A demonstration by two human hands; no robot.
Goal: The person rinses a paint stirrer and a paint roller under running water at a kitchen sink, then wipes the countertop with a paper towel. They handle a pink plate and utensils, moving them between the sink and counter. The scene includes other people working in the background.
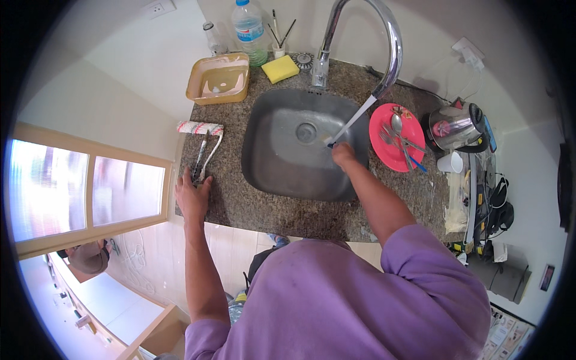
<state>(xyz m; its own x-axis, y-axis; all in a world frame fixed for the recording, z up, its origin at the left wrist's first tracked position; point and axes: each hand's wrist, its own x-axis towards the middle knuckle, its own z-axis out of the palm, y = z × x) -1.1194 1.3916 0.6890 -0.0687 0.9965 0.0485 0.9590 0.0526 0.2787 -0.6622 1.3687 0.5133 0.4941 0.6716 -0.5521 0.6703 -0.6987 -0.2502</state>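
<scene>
In the running stream from the chrome faucet (392, 49), my right hand (344, 155) grips a small paintbrush (327, 141), its pale bristles over the grey sink basin (288, 177). Part of its dark blue handle is hidden by my fingers. At the left of the granite counter (234, 202), my left hand (192, 195) is at the lower ends of a paint roller (200, 128) and a slim paint-spotted tool (201, 153) beside it. Thumb and fingers sit on either side of the handles; whether they close on them is unclear.
A yellowish tub (218, 96) with liquid, a plastic bottle (249, 33) and a yellow sponge (280, 69) stand behind. Right of the sink are a pink plate (382, 144) with cutlery, an electric kettle (452, 126) and a white cup (450, 162). A framed glass panel (128, 189) borders the left.
</scene>
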